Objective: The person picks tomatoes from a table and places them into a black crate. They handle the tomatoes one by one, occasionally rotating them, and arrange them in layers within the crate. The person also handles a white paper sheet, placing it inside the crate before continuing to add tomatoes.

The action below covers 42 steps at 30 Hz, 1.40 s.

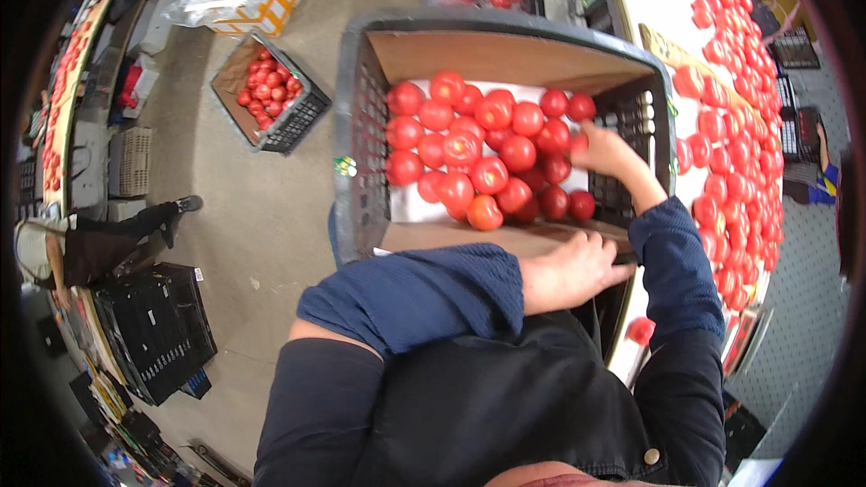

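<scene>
A large dark grey plastic crate [507,20], lined with brown cardboard, fills the middle of the view. Many red tomatoes [462,148] lie in it on a white sheet, mostly toward the left and centre. My right hand [608,153] reaches in over the right side, fingers curled round a tomato at the right edge of the pile; most of that tomato is hidden by the fingers. Near the crate's front edge, my left hand [577,272] lies with its fingers stretched to the right and nothing visible in them.
On the right, a long table carries rows of tomatoes [735,171]; a single tomato [641,331] lies by my right sleeve. A smaller crate of tomatoes [307,113] and a white-and-yellow crate [271,0] stand on the floor. Another person [108,239] is at the far left bench.
</scene>
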### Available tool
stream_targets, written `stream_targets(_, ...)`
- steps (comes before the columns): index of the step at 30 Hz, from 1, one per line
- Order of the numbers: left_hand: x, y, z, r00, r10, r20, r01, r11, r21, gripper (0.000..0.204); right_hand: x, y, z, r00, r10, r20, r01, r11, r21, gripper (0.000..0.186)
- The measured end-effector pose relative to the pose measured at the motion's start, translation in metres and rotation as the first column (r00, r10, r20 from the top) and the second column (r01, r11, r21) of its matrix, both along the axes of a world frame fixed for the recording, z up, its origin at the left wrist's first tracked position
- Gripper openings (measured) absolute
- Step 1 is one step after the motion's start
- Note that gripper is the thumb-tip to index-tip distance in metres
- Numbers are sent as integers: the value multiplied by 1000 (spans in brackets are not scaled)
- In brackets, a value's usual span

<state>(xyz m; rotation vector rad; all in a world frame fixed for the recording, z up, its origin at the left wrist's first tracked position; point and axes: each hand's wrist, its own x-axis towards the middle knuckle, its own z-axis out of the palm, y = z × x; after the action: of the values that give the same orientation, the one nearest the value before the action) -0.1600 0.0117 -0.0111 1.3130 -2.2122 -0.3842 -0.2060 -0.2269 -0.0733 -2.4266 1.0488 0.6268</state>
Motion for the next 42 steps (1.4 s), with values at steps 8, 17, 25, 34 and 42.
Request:
stream_targets(8,-2,-2,-1,996,-82,16,80,991,105,46,22,33,44,796,-539,277,279,731,622,41)
stream_targets(17,-7,-5,-6,995,-59,-83,68,991,117,42,28,49,31,977,-212,-12,160,696,700,48)
stream_targets(25,-1,-2,-3,995,-14,-101,22,997,74,36,35,57,22,996,-39,83,-18,803,596,50)
stream_targets(34,-8,-5,-14,992,-119,-44,117,992,-56,41,18,42,-8,954,-289,74,98,539,837,34)
stream_targets(42,-6,3,-1,991,-108,77,120,978,-172,44,21,35,2,947,-309,87,99,539,837,38)
